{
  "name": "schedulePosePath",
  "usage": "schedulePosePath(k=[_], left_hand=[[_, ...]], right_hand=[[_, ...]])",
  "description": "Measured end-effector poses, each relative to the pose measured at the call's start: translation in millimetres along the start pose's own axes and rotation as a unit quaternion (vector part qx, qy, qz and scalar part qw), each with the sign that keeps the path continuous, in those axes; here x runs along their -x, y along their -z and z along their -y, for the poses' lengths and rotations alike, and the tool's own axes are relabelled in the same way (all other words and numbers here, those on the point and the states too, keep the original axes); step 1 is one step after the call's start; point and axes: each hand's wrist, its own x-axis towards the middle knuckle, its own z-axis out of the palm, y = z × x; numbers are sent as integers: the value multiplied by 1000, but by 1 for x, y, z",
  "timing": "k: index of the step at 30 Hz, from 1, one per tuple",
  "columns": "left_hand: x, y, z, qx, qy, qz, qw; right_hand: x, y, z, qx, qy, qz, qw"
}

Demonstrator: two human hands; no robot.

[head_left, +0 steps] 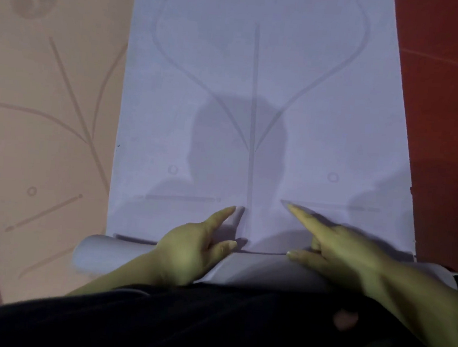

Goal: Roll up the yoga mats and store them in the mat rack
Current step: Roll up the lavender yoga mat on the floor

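Now the left hand (196, 250) and right hand (334, 254) press open, fingers straight, on the rolled end of the pale purple foam yoga mat (257, 92); beyond it, the mat lies flat. Push both sides evenly.

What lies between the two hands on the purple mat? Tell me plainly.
Only bare purple mat with its printed centre line; nothing else separates the left hand from the right hand in the head view.

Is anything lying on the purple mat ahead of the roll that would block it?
Nothing visible does. The left hand and right hand rest on the roll, and the flat mat ahead shows only printed lines and a shadow.
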Motion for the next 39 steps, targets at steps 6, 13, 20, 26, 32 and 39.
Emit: schedulePosePath(k=[6,13,20,26,32,39], left_hand=[[6,-14,8,-65,-100,-230,966],[15,-10,11,-150,-221,-236,934],[0,-6,24,-87,-130,-99,983],[-9,0,22,-55,-91,-57,993],[1,-14,16,-101,-198,-273,936],[14,-26,26,-144,-219,-263,928]], right_hand=[[-9,-6,-6,-13,-8,-6,1000],[-13,-9,-12,-38,-16,-21,999],[7,-8,12,88,5,-149,985],[24,-40,-3,175,128,-294,931],[4,-13,-1,89,37,-55,994],[-9,-10,-5,16,26,-60,998]])
